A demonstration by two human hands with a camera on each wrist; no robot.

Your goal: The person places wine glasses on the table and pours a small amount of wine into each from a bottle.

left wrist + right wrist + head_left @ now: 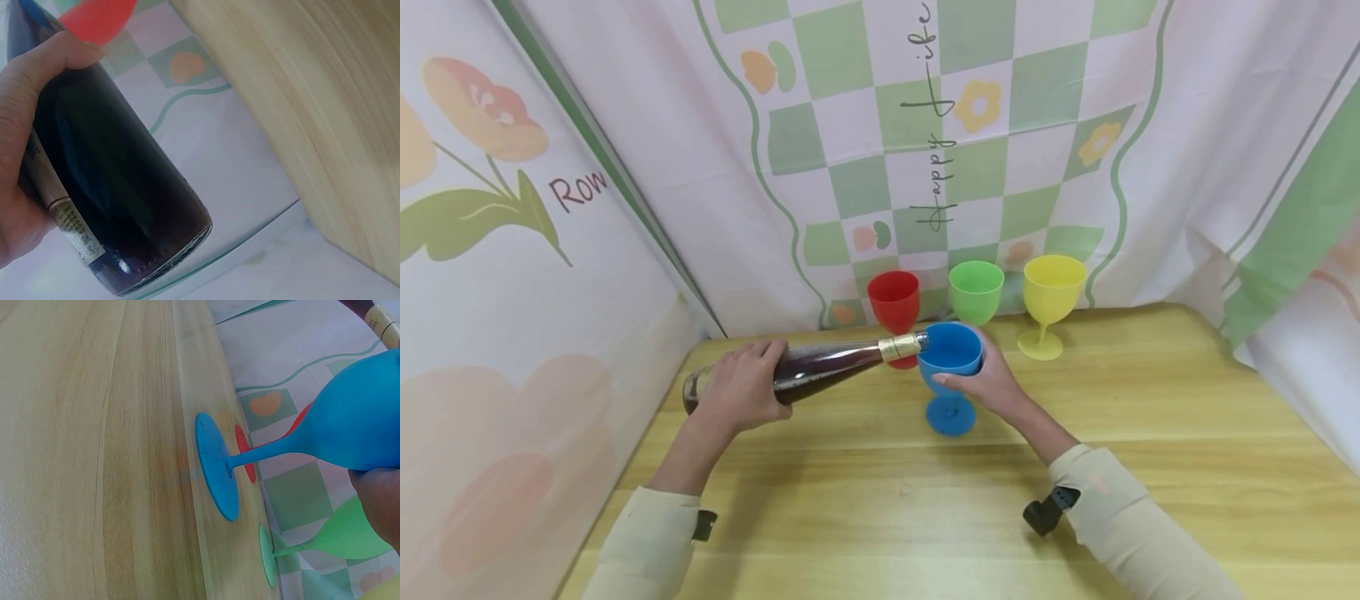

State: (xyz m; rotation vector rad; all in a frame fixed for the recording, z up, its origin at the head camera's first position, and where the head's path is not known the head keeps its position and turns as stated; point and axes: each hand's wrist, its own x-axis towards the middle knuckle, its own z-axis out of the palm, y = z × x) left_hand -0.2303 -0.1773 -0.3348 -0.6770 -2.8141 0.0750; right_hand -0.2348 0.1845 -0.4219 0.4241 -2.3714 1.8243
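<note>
My left hand (741, 383) grips a dark glass bottle (827, 368) round its body. The bottle lies almost level, its neck pointing right and its mouth at the rim of a blue goblet (951, 358). In the left wrist view the bottle's base (169, 250) and part of a label (75, 225) show. Dark liquid is visible inside the bottle; I cannot tell whether any is flowing. My right hand (992, 375) holds the blue goblet round its bowl, thumb in front. The goblet is upright; in the right wrist view its foot (215, 465) appears close to the tabletop.
Behind the blue goblet stand a red goblet (893, 302), a green goblet (976, 292) and a yellow goblet (1054, 287), along the back of the wooden table (880, 508). A patterned curtain (850, 125) hangs at the back and sides.
</note>
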